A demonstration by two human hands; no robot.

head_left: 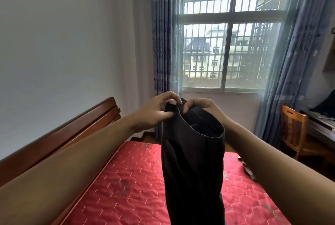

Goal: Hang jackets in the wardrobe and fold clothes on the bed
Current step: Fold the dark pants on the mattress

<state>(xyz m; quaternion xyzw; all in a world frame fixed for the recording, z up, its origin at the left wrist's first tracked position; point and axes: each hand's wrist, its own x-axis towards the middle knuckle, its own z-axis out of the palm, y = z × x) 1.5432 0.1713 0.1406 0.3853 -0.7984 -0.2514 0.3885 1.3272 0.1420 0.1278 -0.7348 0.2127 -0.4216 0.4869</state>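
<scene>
Two bare forearms are reaching forward over the red quilted mattress (130, 185). Left hand (155, 111) and right hand (201, 107) are each pinching the open top hem of a black fabric garment (194, 161), which is hanging in the air above the mattress, beside the brown wooden headboard (76, 130).

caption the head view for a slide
A black garment held by left hand and right hand above a red mattress.

We see a barred window (230, 58) between blue curtains (163, 43); at the right a wooden chair (293, 128) stands just beside a desk (320, 127).
</scene>
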